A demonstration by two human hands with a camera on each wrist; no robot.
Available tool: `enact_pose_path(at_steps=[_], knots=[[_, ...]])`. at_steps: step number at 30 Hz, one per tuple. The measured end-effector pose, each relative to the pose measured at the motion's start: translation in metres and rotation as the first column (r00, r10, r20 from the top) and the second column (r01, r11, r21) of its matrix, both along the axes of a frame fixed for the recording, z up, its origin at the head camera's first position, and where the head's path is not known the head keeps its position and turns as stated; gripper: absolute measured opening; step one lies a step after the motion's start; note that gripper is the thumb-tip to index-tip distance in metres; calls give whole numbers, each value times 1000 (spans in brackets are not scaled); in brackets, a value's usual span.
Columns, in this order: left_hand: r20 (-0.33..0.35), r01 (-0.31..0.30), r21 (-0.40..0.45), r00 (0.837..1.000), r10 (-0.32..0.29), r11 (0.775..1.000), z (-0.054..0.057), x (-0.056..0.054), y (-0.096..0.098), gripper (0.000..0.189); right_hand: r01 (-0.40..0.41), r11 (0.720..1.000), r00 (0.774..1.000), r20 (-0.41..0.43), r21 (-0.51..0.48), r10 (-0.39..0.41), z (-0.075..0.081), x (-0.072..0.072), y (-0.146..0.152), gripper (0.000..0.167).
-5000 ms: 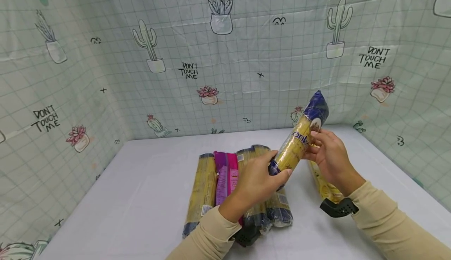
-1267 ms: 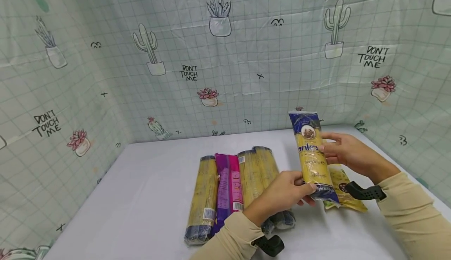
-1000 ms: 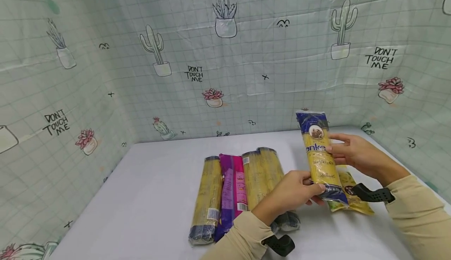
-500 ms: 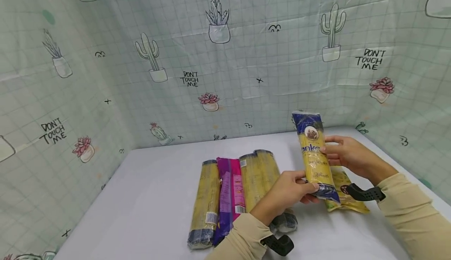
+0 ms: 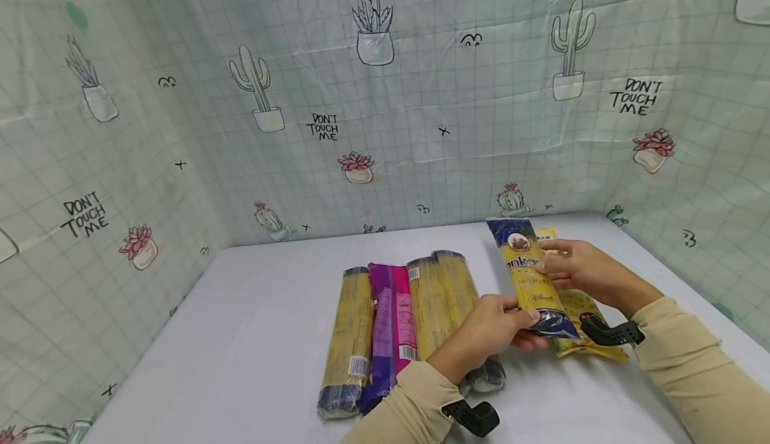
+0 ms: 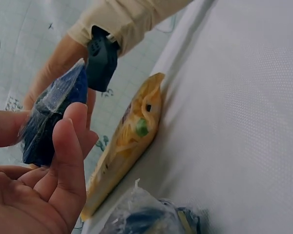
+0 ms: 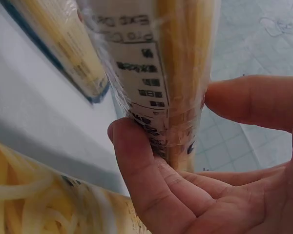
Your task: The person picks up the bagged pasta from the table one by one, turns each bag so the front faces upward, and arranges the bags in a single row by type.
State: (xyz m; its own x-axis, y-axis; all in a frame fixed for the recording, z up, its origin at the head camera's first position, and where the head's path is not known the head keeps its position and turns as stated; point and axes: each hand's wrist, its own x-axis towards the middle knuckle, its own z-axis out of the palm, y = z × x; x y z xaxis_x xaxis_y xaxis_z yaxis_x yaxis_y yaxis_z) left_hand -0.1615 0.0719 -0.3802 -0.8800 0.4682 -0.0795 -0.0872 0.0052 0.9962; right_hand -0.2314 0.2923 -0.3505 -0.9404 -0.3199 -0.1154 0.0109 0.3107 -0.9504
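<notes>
A spaghetti pack with blue ends and a clear yellow middle is held above the table, its printed front turned up toward the head camera. My left hand pinches its lower blue end, thumb on the front; the left wrist view shows this crumpled end between thumb and fingers. Higher up, my right hand grips the pack's right side. In the right wrist view, thumb and fingers span the pack, with a printed label on its back. A yellow noodle pack lies beneath and behind, partly covered.
Left of my hands, several packs lie side by side on the white table: a spaghetti pack, a pink-purple pack, and two more spaghetti packs, partly behind my left arm. A patterned cloth hangs behind and beside the table.
Five seconds ago the spaghetti pack leaned right, upper end raised. It has since turned front-up, and in the last half second its top has lowered, uncovering more of the yellow noodle pack.
</notes>
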Motion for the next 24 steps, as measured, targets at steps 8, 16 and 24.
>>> enact_pose_path(at_steps=[8,16,24], knots=[[23,-13,-30,1000,14,999,-1,-1,-4,11,-54,998,998,28,23,53,-9,-4,-3,88],[39,-11,-37,999,12,999,-4,-2,-6,14,-78,997,997,13,10,78,-16,-5,-3,84],[29,-22,-40,999,23,999,-5,-2,-3,17,-47,999,998,-30,20,48,-18,-4,-4,76]])
